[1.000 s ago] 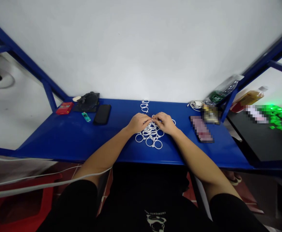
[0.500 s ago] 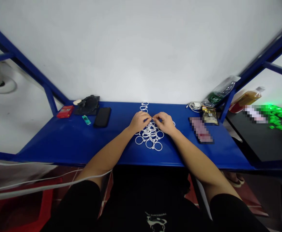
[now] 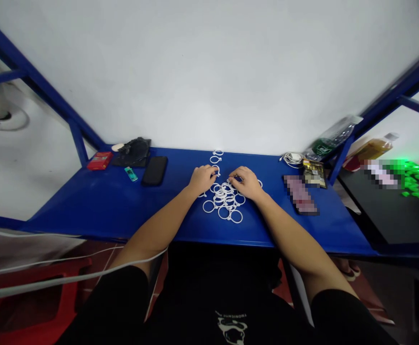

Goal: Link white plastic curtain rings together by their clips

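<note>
A pile of several white plastic rings (image 3: 227,203) lies on the blue table (image 3: 98,206) in front of me. My left hand (image 3: 202,178) rests at the pile's upper left, fingers curled and pinching a white ring (image 3: 215,168). My right hand (image 3: 247,183) sits at the pile's upper right, fingers bent down onto the rings, pinching one. A few more white rings (image 3: 215,155) lie apart, farther back near the wall.
At the back left are a red box (image 3: 99,160), a black cloth item (image 3: 132,151), a teal lighter (image 3: 131,174) and a black phone (image 3: 154,170). To the right lie a second phone (image 3: 300,194), a white cable (image 3: 291,158), a packet (image 3: 314,173) and bottles (image 3: 333,134).
My hands were joined over the pile's top; they have drawn apart, the left hand carrying a ring off to the left and back. The view shifted slightly.
</note>
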Demonstrator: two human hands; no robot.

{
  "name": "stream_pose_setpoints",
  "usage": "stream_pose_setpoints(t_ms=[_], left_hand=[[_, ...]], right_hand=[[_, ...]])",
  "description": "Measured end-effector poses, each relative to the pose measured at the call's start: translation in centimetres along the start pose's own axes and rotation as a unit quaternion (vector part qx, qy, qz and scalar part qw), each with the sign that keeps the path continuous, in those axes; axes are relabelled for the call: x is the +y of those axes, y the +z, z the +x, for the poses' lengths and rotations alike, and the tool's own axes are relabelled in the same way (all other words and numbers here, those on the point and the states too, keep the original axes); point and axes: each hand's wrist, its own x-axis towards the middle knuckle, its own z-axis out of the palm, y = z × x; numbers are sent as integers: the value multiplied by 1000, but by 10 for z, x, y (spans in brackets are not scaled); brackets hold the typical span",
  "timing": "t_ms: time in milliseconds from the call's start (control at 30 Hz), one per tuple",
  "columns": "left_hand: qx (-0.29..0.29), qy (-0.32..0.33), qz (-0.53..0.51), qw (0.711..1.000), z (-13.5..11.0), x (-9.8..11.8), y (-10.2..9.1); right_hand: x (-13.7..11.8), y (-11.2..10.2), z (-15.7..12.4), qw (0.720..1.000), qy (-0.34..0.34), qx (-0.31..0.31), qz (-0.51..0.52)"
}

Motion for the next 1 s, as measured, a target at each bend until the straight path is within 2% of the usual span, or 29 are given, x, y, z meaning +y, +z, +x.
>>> stream_pose_setpoints(t_ms=[167, 267, 400, 567, 700, 1000], left_hand=[[46, 38, -55, 997, -2, 2, 0], [88, 71, -121, 986, -3, 10, -4], [134, 124, -129, 975, -8, 23, -10], [139, 163, -120, 969, -11, 27, -14], [124, 165, -122, 971, -11, 26, -14], [110, 158, -123, 974, -12, 26, -14]], right_hand=[[-1, 1, -1, 1000, -11, 9, 1], [-5, 0, -1, 1000, -17, 22, 7], [-11, -3, -1, 998, -34, 36, 30], [-17, -4, -2, 997, -51, 40, 33], [-19, -4, -3, 998, -34, 40, 28], [-20, -7, -2, 996, -53, 29, 60]])
